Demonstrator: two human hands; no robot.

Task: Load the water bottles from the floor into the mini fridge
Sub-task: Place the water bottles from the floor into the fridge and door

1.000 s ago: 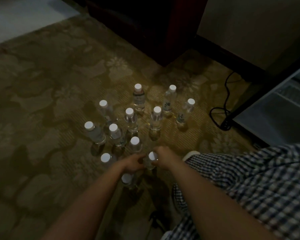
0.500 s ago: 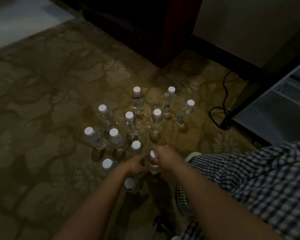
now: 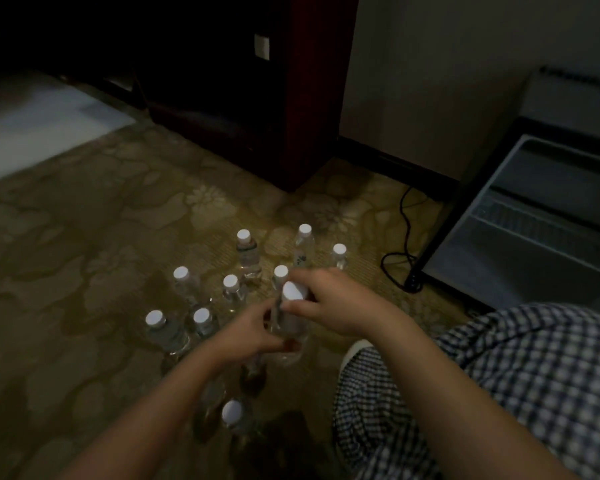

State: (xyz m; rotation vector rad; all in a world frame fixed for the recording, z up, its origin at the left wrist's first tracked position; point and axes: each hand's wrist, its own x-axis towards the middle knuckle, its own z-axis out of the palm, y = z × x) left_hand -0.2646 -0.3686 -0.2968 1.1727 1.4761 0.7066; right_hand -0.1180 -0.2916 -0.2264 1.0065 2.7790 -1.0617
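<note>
Several clear water bottles with white caps stand on the patterned carpet. One of them, the held bottle, is lifted off the floor between both hands. My right hand grips it just under the white cap. My left hand holds its lower body. A far bottle with a label stands behind, and a near bottle stands under my left forearm. The mini fridge stands open at the right, its shelves dim.
A black cable loops on the carpet by the fridge's lower left corner. A dark red cabinet stands behind the bottles. My checked trouser leg fills the lower right. A pale floor strip lies far left.
Both hands have raised the bottle off the carpet toward me. The view has tilted up, so more of the fridge and cabinet shows.
</note>
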